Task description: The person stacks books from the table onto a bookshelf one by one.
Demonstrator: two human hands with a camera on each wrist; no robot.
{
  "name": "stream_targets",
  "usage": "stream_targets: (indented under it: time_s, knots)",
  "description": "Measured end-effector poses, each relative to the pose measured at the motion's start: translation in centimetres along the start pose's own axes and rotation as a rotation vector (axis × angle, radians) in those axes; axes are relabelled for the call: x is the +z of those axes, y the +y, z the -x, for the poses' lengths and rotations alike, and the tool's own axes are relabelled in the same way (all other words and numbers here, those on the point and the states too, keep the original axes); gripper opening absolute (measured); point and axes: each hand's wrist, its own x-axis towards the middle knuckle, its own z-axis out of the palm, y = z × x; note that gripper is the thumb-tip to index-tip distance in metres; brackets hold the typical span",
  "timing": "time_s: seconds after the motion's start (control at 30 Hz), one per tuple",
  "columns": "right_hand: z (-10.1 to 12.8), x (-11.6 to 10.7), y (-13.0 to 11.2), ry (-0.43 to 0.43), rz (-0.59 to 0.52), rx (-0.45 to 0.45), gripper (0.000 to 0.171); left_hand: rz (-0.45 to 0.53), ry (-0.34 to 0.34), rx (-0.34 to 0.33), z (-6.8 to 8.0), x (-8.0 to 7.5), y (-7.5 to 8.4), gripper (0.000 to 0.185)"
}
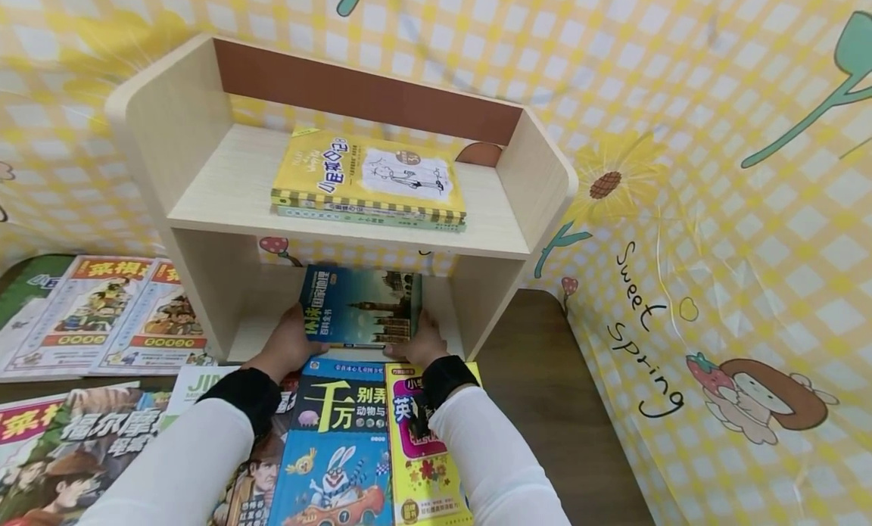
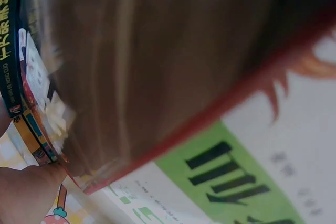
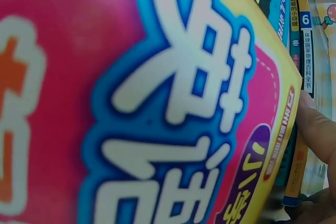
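Note:
A dark teal geography book [image 1: 361,306] with a clock tower on its cover lies in the lower compartment of a small wooden bookshelf [image 1: 347,234]. My left hand [image 1: 289,344] grips its left side, thumb at the front edge. On the opposite side my right hand [image 1: 422,340] holds it the same way. The right wrist view shows the book's spine [image 3: 308,61] beside other spines, with the right thumb [image 3: 317,127] against it. In the left wrist view, part of the left hand [image 2: 29,192] touches the book edges.
A yellow comic book [image 1: 368,174] lies on a green one on the upper shelf. Before the shelf lie a blue rabbit book [image 1: 334,473] and a yellow English book [image 1: 436,488]. More books, including a detective one [image 1: 88,450], spread left. Brown tabletop [image 1: 552,405] shows at right.

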Motion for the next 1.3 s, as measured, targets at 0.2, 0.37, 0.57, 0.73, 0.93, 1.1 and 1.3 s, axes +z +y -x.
stream_targets:
  time_s: [0.2,0.37,0.57,0.73,0.93,1.1,1.3]
  knots:
    - [0.4,-0.3,-0.3,0.024,0.025,-0.035,0.105,-0.01,0.002,0.044,-0.1,-0.3,0.4,0.095]
    - [0.9,-0.7,-0.7,0.028,0.026,-0.05,0.104,0.01,0.002,0.046,-0.1,-0.6,0.8,0.095]
    - [1.0,-0.8,-1.0,0.052,0.025,-0.043,0.103,0.021,0.019,0.047,-0.3,-0.7,1.0,0.098]
    - [0.9,-0.4,-1.1,0.096,0.017,-0.044,0.1,0.034,0.027,0.011,-0.4,-0.5,0.9,0.095]
    - [0.8,0.4,-0.7,0.11,0.011,-0.039,0.099,0.008,0.03,0.02,-0.2,0.0,0.4,0.092]
    - [0.7,0.6,0.5,0.087,-0.027,-0.084,0.104,-0.037,0.07,0.069,0.2,-0.4,-0.2,0.093]
    - [3.1,-0.9,2.0,0.033,-0.172,-0.22,0.092,-0.121,0.099,0.073,1.4,-1.9,0.3,0.096]
